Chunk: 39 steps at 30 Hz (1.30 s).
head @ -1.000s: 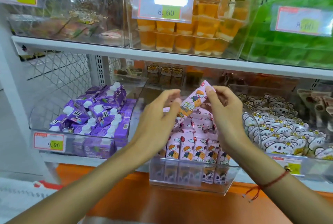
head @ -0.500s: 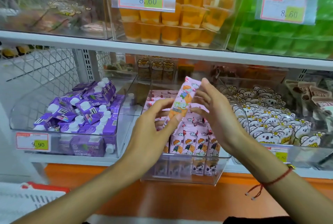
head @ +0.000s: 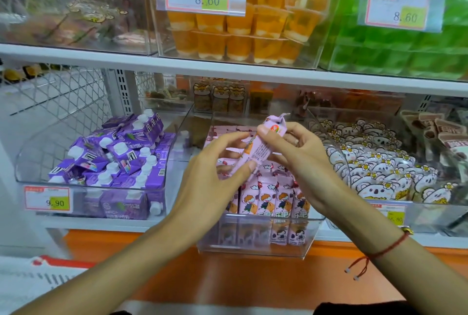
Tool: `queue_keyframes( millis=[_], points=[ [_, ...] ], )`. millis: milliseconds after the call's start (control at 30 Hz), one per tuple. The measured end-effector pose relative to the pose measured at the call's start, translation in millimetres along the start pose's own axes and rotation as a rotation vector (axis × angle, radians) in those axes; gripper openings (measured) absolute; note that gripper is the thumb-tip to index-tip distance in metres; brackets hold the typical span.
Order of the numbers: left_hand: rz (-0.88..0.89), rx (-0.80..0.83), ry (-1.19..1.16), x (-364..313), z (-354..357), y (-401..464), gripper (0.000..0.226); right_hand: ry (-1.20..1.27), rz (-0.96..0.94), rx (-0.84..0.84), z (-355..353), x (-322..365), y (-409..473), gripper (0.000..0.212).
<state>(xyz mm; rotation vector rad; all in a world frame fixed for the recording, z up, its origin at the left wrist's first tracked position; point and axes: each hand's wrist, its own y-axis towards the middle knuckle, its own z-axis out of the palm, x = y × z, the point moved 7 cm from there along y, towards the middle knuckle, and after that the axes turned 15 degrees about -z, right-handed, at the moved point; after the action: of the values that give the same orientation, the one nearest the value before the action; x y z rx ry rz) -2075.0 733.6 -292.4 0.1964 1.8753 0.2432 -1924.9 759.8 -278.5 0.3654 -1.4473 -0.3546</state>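
Observation:
A small pink drink carton [head: 258, 149] is held tilted above a clear bin [head: 253, 249] on the lower shelf. My left hand [head: 215, 178] pinches its lower end with thumb and fingers. My right hand [head: 301, 160] grips its upper end, thumb on the near face. The carton's printed side panel faces me. Below it, several matching pink cartons [head: 268, 198] with a cartoon child stand upright in rows inside the bin.
Left of it is a clear bin of purple cartons [head: 119, 160] with white caps, right a bin of koala-print packets [head: 379, 175]. The upper shelf [head: 228, 68] carries bins of orange jelly cups [head: 240, 36] and green packs [head: 405, 49]. Price tags hang on the bin fronts.
The carton has been turned between both hands, from its cartoon front facing me to its printed side panel. My right hand now grips its top end instead of touching it with straight fingers.

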Motion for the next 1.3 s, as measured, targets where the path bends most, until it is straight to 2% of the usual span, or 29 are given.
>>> queue_keyframes(
  millis=[133,233,367,567,667,833,933,1033,1133,1300],
  points=[
    [-0.003,0.000,-0.005,0,-4,3,0.032,0.096,0.066,0.135,5,-1,2,0.030],
    [0.007,0.021,-0.029,0,-5,1,0.033,-0.013,-0.010,0.177,6,6,1,0.022],
    [0.022,-0.015,-0.013,-4,-4,-1,0.038,-0.109,-0.160,0.040,4,16,-2,0.030],
    [0.107,-0.098,0.001,-13,-15,-3,0.030,-0.099,-0.187,0.280,12,23,-1,0.048],
    [0.156,-0.133,0.037,-19,-19,-2,0.038,-0.128,-0.299,0.381,15,31,-4,0.043],
    [0.185,-0.161,0.059,-20,-25,0,0.042,-0.234,-0.366,0.444,18,31,-5,0.040],
    [0.174,-0.157,0.053,-20,-25,1,0.040,-0.184,-0.350,0.442,16,34,-4,0.042],
    [0.097,-0.069,0.014,-18,-20,3,0.042,-0.163,-0.307,0.357,10,34,-1,0.040],
    [-0.105,0.078,-0.070,-11,-7,5,0.049,-0.204,-0.178,0.186,-1,24,5,0.034],
    [-0.407,0.185,-0.242,8,10,5,0.032,-0.157,0.120,0.058,-10,-3,4,0.024]
  ],
)
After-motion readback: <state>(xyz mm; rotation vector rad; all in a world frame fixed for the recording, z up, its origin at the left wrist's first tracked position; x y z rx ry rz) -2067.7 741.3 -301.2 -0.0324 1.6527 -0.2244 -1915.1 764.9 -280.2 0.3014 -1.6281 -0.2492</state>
